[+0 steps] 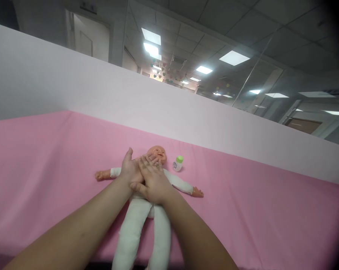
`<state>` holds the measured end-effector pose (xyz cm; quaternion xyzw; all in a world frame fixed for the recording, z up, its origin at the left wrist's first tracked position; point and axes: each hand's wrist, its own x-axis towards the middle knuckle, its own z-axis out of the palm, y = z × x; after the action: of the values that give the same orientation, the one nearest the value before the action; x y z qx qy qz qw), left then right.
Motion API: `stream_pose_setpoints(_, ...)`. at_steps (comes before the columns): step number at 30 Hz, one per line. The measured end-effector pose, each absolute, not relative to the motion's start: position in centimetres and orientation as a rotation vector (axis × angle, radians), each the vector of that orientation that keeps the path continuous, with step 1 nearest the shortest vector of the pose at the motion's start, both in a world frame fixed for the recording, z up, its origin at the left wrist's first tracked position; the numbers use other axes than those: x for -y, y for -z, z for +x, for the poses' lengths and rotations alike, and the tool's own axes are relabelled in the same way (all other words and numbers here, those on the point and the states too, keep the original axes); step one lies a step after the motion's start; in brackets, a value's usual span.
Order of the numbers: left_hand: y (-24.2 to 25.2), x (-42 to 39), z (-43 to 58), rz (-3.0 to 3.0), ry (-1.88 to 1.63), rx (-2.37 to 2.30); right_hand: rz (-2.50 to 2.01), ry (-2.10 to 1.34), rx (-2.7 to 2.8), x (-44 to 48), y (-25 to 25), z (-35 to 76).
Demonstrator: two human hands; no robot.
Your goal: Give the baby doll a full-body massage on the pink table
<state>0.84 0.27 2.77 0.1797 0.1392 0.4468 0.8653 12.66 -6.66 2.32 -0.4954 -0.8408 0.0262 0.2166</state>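
Observation:
A baby doll (135, 221) with a white cloth body lies on its back, arms spread to both sides and head away from me. Over its chest, my left hand (132, 170) is palm up with the thumb sticking out and the fingers extended. My right hand (154, 180) lies flat across the left palm, its fingers stretched out and touching it. Neither hand grips anything. Between them and the doll's chest I cannot tell whether there is contact. Right of the doll's head stands a small clear bottle (177, 164) with a green cap.
A pink sheet (242, 210) covers the surface under the doll. Behind it runs a low white wall (158, 101) with glass panels above. Ceiling lights and a door (91, 37) show beyond.

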Motion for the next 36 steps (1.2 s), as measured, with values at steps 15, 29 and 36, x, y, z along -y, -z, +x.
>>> stream_pose_setpoints(15,-2.3,-2.3,-0.8,0.351,-1.115,-0.269,-1.081,-0.289,2.555,8.8,-3.1,11.6)
stream_pose_setpoints(29,-2.3,-1.0,0.0,0.415,-0.961,-0.215,-1.461,0.028,2.301,6.7,-1.2,12.3)
stream_pose_setpoints(36,-2.3,-2.7,-1.2,0.327,-1.153,-0.266,-1.171,-0.138,2.483,7.7,-1.8,12.0)
